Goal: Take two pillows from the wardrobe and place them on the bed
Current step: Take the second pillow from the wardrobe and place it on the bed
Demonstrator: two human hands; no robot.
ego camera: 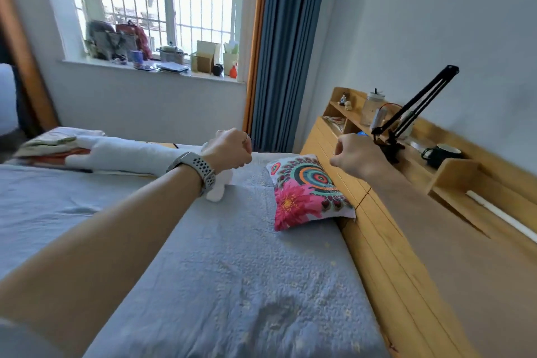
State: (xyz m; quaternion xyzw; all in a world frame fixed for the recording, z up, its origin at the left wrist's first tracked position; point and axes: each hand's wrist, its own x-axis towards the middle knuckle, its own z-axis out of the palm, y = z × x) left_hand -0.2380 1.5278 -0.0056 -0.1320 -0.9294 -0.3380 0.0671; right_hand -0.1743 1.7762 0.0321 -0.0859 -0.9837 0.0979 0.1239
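Pillow [308, 190] sitting on the bed [232, 270], colourful floral print, pushed right up against the wooden headboard [377, 241] on the right side. Lying flat, one long edge touching the headboard. Only one pillow in sight.

Left hand [229, 148] reaching out over the bed, fingers curled into a loose fist, nothing in it as far as can be seen. Watch [197, 168] on that wrist, ring on one finger. Right hand [357, 154] out over the headboard edge, also curled shut, back of the hand to the camera, a bit blurred; nothing visibly held. Both hands apart from the pillow, which lies between them and lower in the picture.

White plush toy [122, 154] stretched along the far side of the bed, partly behind the left wrist. Folded bedding [55, 142] stacked at the far left corner.

Headboard shelf holding a dark mug [441, 154], a clear jar [373, 107], some small figurines and a black clamp arm [418, 102] angled up toward the wall. Blue curtain [284, 46] hanging beside the barred window [162, 0], sill cluttered with bags, a pot and boxes.
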